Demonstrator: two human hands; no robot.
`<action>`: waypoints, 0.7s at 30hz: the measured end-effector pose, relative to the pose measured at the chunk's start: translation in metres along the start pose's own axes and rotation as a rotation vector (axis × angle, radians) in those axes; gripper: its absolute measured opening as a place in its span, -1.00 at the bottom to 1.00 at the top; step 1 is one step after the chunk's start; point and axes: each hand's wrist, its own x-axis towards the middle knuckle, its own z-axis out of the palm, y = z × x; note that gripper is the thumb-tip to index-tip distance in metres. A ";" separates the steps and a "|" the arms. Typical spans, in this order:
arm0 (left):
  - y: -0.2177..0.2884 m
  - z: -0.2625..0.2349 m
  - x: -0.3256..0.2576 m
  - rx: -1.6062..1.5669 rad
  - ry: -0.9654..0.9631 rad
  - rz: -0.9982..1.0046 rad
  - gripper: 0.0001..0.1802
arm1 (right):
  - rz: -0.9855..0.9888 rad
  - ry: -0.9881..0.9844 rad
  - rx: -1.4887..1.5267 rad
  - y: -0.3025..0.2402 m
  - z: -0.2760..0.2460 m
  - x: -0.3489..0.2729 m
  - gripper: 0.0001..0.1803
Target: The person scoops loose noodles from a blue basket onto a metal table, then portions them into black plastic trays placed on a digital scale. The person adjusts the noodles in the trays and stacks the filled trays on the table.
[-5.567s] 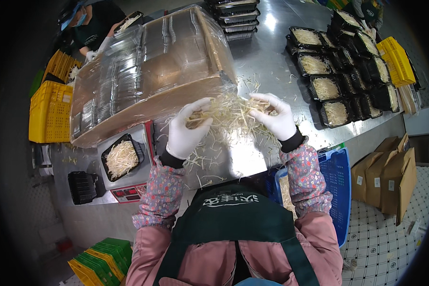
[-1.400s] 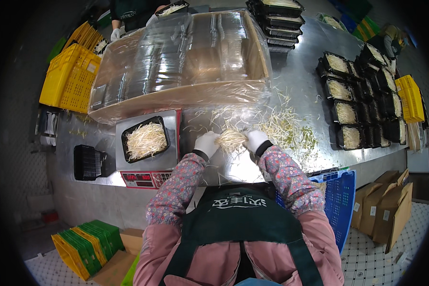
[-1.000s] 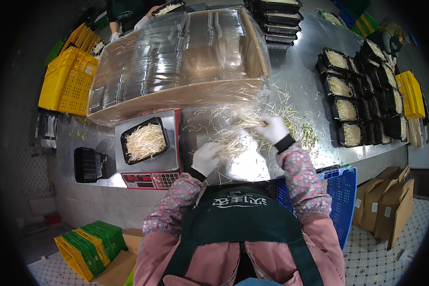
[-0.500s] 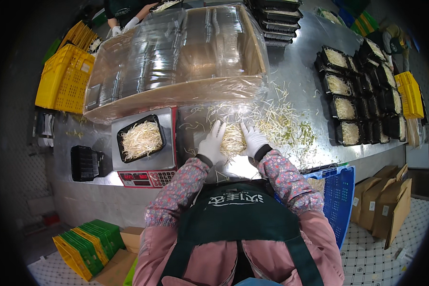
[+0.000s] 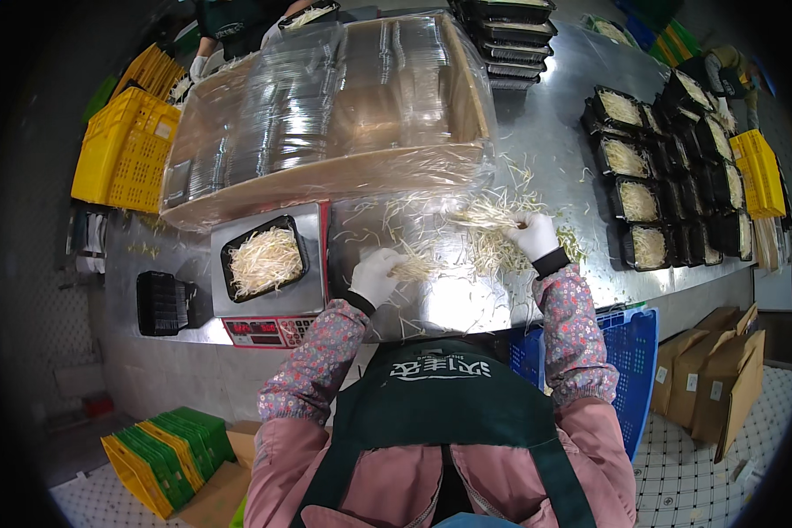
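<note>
My left hand (image 5: 376,276), in a white glove, is closed on a small bunch of bean sprouts (image 5: 415,266) just right of the scale. Farther right, my gloved right hand (image 5: 536,236) grips a larger bunch of bean sprouts (image 5: 484,214) that points leftward over the loose ones. Scattered sprouts with green bits (image 5: 502,255) lie on the metal table (image 5: 453,308) between and beyond my hands. Left of my left hand, a black tray of bean sprouts (image 5: 265,260) rests on the red-framed digital scale (image 5: 315,231).
A plastic-lined carton of clear lids (image 5: 326,167) spans the far side. Filled black trays (image 5: 639,201) stand at right, with more stacked (image 5: 507,40) at the back. Empty black trays (image 5: 162,304) lie left of the scale. A blue crate (image 5: 627,370) stands by my right arm. Co-workers are across the table.
My hands were together around one clump of bean sprouts. They have parted, the left toward the scale, the right outward and farther away, each now with a bunch.
</note>
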 end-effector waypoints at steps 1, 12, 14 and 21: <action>0.007 0.000 0.001 -0.024 0.038 0.052 -0.61 | -0.001 0.000 0.074 -0.014 -0.001 0.000 -0.75; 0.011 0.003 -0.048 0.096 0.017 -0.219 -0.43 | -0.124 -0.287 -0.209 -0.001 0.092 0.005 -0.29; 0.017 -0.001 -0.063 0.027 0.078 -0.308 -0.51 | -0.168 -0.235 -0.146 -0.002 0.090 0.010 -0.28; 0.054 0.005 -0.086 -0.184 0.052 -0.387 -0.58 | -0.282 -0.235 -0.471 -0.029 0.123 0.010 -0.22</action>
